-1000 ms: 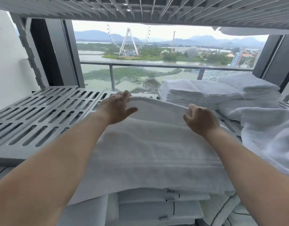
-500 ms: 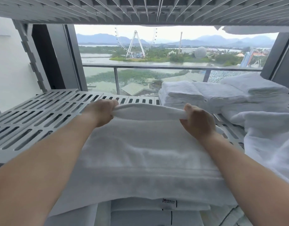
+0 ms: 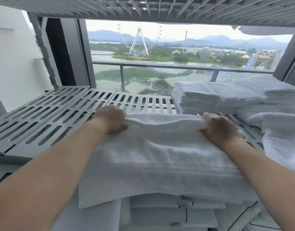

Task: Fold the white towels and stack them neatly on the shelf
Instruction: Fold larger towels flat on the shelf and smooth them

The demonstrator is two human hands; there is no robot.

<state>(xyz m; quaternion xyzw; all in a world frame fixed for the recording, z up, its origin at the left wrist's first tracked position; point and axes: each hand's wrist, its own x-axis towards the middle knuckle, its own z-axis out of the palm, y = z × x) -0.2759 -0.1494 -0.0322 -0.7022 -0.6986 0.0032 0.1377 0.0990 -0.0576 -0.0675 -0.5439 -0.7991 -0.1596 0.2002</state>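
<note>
Lying nearest, just before the front edge of the grey slatted shelf (image 3: 43,117), a pile of labelled folded linen (image 3: 173,214) carries the near end of the white towel (image 3: 160,160). The towel drapes over that pile and runs back onto the slats, which I take to give it a flat bed for folding. Both hands hold its far hem, gathered into a raised ridge. The left hand (image 3: 110,120) curls its fingers round the left end and the right hand (image 3: 216,127) round the right end, set wide so the hem runs straight, seemingly ready to draw it toward the front edge. A loose white heap (image 3: 283,139) waits at the right edge. Stacks of folded towels (image 3: 198,97) sit squared at the back right corner, with a balcony railing (image 3: 160,65) beyond.
</note>
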